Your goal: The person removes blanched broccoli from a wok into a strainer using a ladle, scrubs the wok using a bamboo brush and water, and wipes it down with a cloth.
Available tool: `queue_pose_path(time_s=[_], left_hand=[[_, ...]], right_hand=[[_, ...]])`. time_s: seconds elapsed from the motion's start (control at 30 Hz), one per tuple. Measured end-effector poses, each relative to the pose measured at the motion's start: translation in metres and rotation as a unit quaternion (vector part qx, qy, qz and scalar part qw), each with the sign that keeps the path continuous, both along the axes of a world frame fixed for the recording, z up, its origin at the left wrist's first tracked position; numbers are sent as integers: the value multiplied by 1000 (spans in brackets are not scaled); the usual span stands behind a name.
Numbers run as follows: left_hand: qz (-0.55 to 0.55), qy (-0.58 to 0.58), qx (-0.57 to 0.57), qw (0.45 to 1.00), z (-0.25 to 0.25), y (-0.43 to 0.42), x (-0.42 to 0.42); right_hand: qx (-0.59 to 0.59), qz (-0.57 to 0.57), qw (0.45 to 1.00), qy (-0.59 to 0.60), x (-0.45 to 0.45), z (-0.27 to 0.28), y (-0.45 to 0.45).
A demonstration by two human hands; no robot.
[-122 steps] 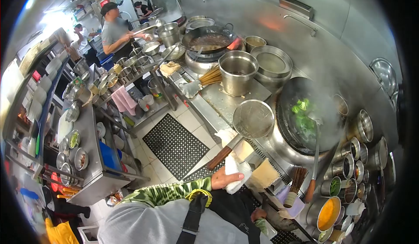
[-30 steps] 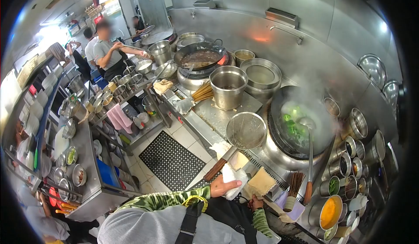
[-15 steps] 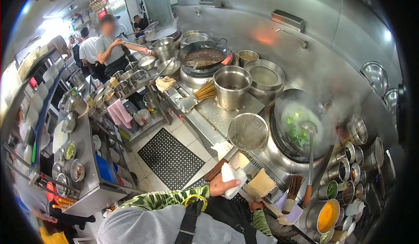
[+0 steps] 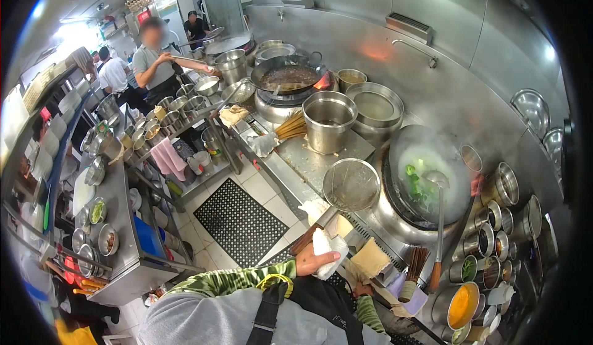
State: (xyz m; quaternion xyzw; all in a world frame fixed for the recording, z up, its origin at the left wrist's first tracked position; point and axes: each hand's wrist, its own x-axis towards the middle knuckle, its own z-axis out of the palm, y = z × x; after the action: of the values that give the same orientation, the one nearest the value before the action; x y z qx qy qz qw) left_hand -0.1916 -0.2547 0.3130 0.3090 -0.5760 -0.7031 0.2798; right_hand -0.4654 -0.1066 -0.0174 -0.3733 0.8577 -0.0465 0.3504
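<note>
My left hand [image 4: 312,262] is closed around a folded white cloth [image 4: 327,253], in front of the stove edge. Low by the stove front is my right hand [image 4: 363,290], partly hidden below the counter edge; its fingers do not show clearly. Between and beyond the hands lie a tan folded cloth [image 4: 370,258] and a bamboo brush [image 4: 414,274]. Green vegetables [image 4: 420,184] sit in a steaming wok [image 4: 401,144], with a ladle [image 4: 440,227] resting in it, its wooden handle toward me. Left of the wok lies a round mesh strainer [image 4: 351,185].
A tall steel pot [image 4: 330,122] and a dark wok of brown liquid [image 4: 289,78] stand further back. Several seasoning pots [image 4: 479,241] crowd the right, beside an orange-filled bowl [image 4: 463,306]. A co-worker [image 4: 154,67] stands at back left. A black mat [image 4: 241,222] covers floor tiles.
Steam over the near wok has thinned, and the vegetables show a little differently. People in the background have shifted. Both my hands stay nearly where they were.
</note>
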Motion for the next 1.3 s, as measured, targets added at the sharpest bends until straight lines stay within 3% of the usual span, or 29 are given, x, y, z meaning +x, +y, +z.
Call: queue_pose_path(time_s=[0.07, 0.17, 0.27, 0.4, 0.87, 1.07, 1.3], left_hand=[[0, 0, -2, 1000, -4, -1, 0], [-2, -13, -7, 1000, -4, -2, 1], [-11, -27, -3, 1000, -2, -3, 3], [-22, -27, -7, 999, -1, -5, 3], [1, -2, -17, 1000, -8, -2, -4], [1, -6, -30, 1000, -4, -1, -5], [0, -23, -11, 1000, -13, -1, -6]], right_hand=[[-10, -16, 994, 109, 3, -14, 4], [67, -31, 991, 112, -4, -3, 12], [301, -75, 951, 7, -9, 33, -4], [239, -90, 956, 143, 9, 52, 5], [192, -125, 940, 254, 23, 43, 25], [223, -178, 939, 191, 17, 51, 12], [218, -152, 942, 205, 16, 58, 20]])
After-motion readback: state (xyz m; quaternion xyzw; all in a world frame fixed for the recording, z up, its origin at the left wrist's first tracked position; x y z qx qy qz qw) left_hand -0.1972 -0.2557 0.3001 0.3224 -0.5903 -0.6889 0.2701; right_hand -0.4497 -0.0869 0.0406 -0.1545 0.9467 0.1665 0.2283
